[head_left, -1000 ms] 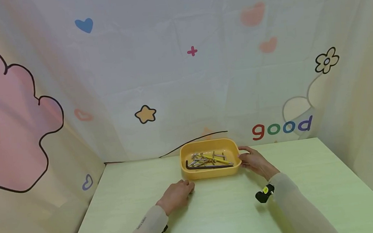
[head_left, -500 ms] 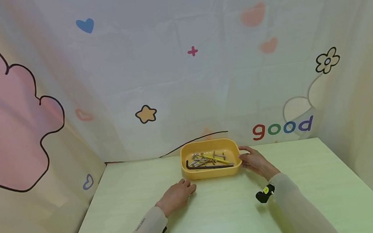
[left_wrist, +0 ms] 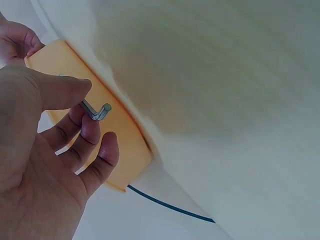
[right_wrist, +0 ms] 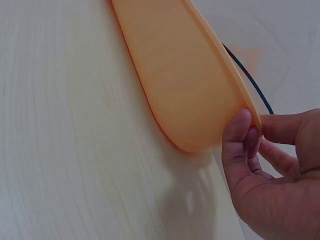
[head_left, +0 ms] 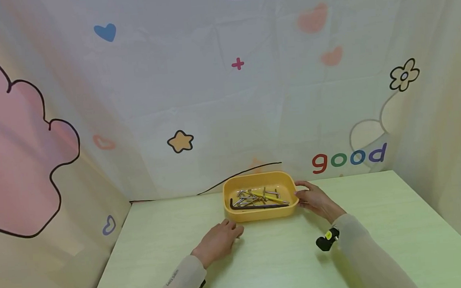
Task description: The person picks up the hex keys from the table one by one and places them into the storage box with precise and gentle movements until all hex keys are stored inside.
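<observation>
My left hand (head_left: pixel 218 243) is just in front of a yellow plastic bin (head_left: pixel 255 215) near its left corner. In the left wrist view its thumb and fingertips pinch a small silver hex key (left_wrist: pixel 101 113), whose bent end sticks out; the rest of the key is mostly hidden by the thumb. My right hand (head_left: pixel 316 201) grips the bin's right end, thumb and fingers on either side of the rim in the right wrist view. Inside the bin lie several silver hex keys (head_left: pixel 240 202), a long black hex key (head_left: pixel 259 206) along the front and a thin yellow tool (head_left: pixel 272 198).
The bin stands at the back of a pale wood-grain table (head_left: pixel 279 265), close to a printed cloth backdrop (head_left: pixel 248 116). Cloth also hangs along the left and right sides.
My left hand has shifted slightly forward and to the right, closer to the bin's front, its fingers turning a little. The right hand and the bin stay where they were.
</observation>
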`<state>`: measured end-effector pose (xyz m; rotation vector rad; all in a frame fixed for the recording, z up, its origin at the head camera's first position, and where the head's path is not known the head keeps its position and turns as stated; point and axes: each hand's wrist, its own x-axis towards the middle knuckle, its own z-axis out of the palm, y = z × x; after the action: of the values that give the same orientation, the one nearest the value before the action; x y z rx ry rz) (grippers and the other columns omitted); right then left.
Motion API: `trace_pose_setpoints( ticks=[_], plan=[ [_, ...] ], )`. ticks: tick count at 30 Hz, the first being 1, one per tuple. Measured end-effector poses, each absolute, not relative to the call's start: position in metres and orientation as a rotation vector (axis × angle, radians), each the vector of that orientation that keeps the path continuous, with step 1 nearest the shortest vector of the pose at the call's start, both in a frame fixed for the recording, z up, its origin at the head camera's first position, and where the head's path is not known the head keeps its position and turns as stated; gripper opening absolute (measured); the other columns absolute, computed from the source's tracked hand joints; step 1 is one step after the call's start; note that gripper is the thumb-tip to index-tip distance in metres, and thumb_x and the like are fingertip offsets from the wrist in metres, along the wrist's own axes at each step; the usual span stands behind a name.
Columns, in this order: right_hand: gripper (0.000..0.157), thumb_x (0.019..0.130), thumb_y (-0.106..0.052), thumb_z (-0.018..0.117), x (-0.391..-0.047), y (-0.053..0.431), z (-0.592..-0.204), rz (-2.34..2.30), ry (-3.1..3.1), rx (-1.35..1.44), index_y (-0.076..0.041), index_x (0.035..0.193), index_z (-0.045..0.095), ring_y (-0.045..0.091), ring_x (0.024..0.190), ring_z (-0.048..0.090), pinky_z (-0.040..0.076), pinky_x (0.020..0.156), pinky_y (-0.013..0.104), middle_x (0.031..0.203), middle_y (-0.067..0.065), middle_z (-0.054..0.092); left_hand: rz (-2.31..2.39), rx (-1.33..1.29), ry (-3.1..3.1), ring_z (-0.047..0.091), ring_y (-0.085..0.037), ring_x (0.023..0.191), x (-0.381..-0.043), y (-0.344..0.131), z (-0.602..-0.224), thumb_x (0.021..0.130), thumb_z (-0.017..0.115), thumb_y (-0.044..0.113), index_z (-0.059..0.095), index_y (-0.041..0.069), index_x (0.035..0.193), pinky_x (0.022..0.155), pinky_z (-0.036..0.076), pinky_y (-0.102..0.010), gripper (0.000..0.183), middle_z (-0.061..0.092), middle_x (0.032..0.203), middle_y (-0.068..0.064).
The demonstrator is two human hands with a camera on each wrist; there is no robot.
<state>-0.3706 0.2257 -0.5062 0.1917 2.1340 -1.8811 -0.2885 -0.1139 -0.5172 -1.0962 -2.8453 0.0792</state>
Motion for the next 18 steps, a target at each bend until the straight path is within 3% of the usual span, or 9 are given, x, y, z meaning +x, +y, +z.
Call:
trace_pose_setpoints(
  ticks=[11,18],
  plan=[
    [0.054,0.100,-0.011,0.048,-0.369,0.226,-0.506,-1.876,2.138,0.186,-0.011,0.151,0.030,0.019,0.090,0.059,0.055,0.079,0.024,0.128,0.019,0.054,0.107,-1.126,-2.774,0.048,-0.011,0.087,-0.287,-0.111,-0.505,0.095,0.060,0.006,0.056,0.024,0.108,0.066,0.046,-0.022,0.022,0.055,0.098,0.004],
    [0.054,0.100,-0.011,0.049,-0.368,0.225,-0.505,-1.883,2.127,0.183,-0.011,0.151,0.030,0.018,0.088,0.059,0.055,0.076,0.023,0.127,0.019,0.054,0.162,-1.109,-2.731,0.053,-0.013,0.095,-0.288,-0.108,-0.494,0.093,0.063,0.006,0.058,0.025,0.114,0.071,0.052,-0.025,0.029,0.058,0.104,0.004]
  ],
)
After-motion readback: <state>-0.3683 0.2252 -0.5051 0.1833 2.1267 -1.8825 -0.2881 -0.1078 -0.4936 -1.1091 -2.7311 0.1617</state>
